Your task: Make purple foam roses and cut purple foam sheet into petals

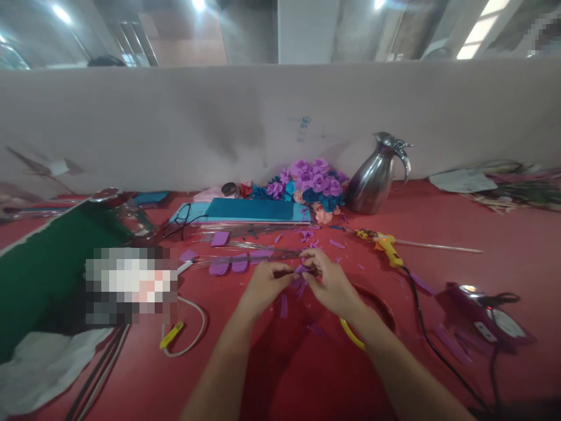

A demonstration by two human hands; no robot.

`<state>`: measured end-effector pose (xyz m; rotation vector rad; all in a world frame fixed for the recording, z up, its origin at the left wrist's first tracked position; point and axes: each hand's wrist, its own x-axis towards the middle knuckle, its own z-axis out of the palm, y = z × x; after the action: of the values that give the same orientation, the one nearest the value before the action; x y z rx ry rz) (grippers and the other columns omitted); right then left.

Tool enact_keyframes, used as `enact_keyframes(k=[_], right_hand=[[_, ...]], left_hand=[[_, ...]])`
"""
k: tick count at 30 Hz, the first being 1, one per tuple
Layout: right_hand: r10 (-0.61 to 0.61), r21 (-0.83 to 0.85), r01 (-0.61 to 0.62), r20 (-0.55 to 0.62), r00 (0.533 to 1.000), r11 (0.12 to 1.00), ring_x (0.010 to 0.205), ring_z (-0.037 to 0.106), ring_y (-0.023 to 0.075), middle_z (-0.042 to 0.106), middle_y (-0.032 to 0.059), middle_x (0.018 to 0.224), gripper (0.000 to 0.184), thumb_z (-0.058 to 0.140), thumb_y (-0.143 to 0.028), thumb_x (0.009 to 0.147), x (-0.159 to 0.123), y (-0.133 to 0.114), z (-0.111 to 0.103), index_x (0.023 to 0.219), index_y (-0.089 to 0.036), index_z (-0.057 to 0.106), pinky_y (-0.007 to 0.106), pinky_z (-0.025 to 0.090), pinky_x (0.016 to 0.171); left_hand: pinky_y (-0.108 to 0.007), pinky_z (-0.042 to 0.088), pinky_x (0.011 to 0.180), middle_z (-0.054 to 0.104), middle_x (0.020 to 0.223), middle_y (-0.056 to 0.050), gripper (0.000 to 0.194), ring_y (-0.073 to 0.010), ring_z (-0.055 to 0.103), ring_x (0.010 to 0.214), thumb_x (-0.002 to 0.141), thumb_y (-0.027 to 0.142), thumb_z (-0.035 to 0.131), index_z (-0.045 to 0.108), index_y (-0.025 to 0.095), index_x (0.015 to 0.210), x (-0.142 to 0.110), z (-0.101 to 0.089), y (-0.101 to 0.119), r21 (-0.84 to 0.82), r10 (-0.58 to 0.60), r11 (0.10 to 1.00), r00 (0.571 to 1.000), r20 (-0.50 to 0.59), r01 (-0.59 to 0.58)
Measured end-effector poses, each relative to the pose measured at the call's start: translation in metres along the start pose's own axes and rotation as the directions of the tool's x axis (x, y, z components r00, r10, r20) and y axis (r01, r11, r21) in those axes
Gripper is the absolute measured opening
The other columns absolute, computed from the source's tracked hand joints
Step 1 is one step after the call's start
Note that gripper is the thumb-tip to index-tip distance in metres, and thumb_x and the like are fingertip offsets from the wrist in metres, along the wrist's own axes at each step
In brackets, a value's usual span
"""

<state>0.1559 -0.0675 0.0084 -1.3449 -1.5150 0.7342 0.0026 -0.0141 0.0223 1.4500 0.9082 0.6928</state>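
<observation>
Both my hands meet over the red table (438, 210). My left hand (265, 283) and my right hand (329, 282) pinch a small purple foam piece (301, 270) between their fingertips, fingers closed on it. Thin metal wires (245, 252) with purple foam petals (228, 264) lie just beyond my hands. Purple foam strips (284, 305) and scraps lie under and around them. A yellow-handled tool (350, 335) lies partly hidden beneath my right wrist.
A yellow glue gun (385, 245) with a black cord lies to the right. A steel jug (377, 174), a bunch of purple and blue foam flowers (309, 186) and a blue sheet (254, 210) stand at the back. Green cloth (44, 263) at left; a purple device (486, 318) at right.
</observation>
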Motion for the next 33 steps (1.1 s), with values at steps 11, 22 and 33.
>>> enact_keyframes(k=[11, 22, 33], right_hand=[[0.193, -0.639, -0.203, -0.087, 0.977, 0.742, 0.089, 0.063, 0.0285, 0.066, 0.0100, 0.096, 0.030, 0.059, -0.032, 0.073, -0.066, 0.017, -0.065, 0.100, -0.020, 0.060, 0.041, 0.048, 0.078], [0.429, -0.419, -0.432, -0.108, 0.897, 0.798, 0.081, 0.069, 0.0263, 0.072, 0.0070, 0.084, 0.054, 0.052, -0.025, 0.065, -0.085, 0.042, -0.069, 0.118, -0.018, 0.053, 0.034, 0.053, 0.068], [0.180, 0.084, -0.168, -0.169, 0.969, 0.982, 0.092, 0.062, 0.0243, 0.064, 0.0074, 0.102, 0.049, 0.072, -0.040, 0.068, -0.029, -0.008, -0.026, 0.108, -0.022, 0.051, 0.038, 0.052, 0.081]], left_hand=[[-0.022, 0.048, 0.060, 0.062, 0.058, 0.002, 0.016, -0.0088, 0.057, 0.055, 0.057, 0.009, 0.077, 0.064, 0.015, 0.064, -0.002, -0.003, 0.005, -0.751, -0.218, 0.657, 0.970, -0.107, 0.065], [-0.015, 0.037, 0.042, 0.062, 0.068, -0.002, 0.010, -0.0076, 0.055, 0.054, 0.075, 0.005, 0.063, 0.059, 0.012, 0.069, 0.000, -0.002, 0.003, -0.901, -0.253, 0.427, 0.966, -0.042, 0.072], [-0.009, 0.041, 0.043, 0.057, 0.057, 0.004, 0.024, -0.0033, 0.054, 0.049, 0.059, 0.005, 0.077, 0.056, 0.014, 0.065, 0.000, 0.003, 0.003, -0.855, -0.273, 0.515, 0.956, -0.103, 0.055]])
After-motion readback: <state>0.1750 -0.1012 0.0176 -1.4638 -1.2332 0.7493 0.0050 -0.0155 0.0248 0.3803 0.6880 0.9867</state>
